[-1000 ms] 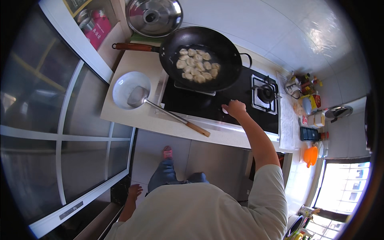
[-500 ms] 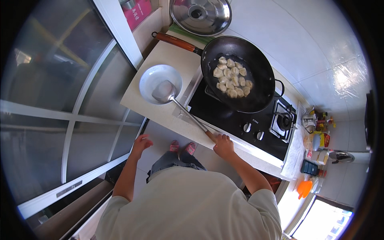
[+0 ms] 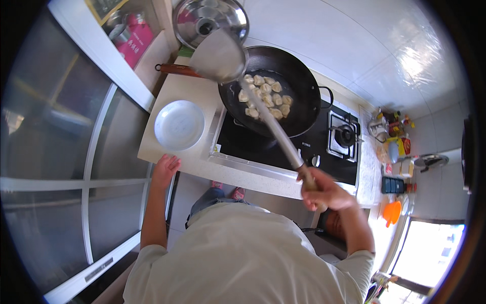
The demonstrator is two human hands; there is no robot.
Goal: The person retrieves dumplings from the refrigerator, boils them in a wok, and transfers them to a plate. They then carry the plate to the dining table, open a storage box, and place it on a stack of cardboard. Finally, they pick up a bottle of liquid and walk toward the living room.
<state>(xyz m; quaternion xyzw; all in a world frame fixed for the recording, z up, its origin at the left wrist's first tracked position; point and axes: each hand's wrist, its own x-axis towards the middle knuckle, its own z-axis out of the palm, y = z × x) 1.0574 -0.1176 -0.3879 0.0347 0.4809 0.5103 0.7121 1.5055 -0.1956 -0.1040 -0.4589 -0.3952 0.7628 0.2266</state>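
Note:
My right hand (image 3: 326, 191) is closed round the handle of a metal wok spatula (image 3: 218, 54), which is raised. Its broad blade is above the wok's wooden handle and overlaps the wok's left rim from this view. Beneath it, the dark wok (image 3: 302, 83) sits on the left part of the hob, with several pale dumplings (image 3: 276, 100) gathered in it; the spatula's shaft hides some of them. To the left, a white bowl (image 3: 179, 125) stands on the counter. My left hand (image 3: 167, 168) is at the counter's front edge just below the bowl, fingers stretched out and holding nothing.
A steel lid (image 3: 182, 20) leans against the wall behind the wok's handle. The black hob (image 3: 324, 175) has a bare right burner (image 3: 346, 135). Bottles and packets line the wall at the right, near an orange item (image 3: 391, 214). Framed glass panels (image 3: 55, 116) stand at the left.
My right hand has lifted the spatula off the bowl and swung its blade up toward the wok's handle. My left hand has moved up to the counter edge. The whole view has shifted.

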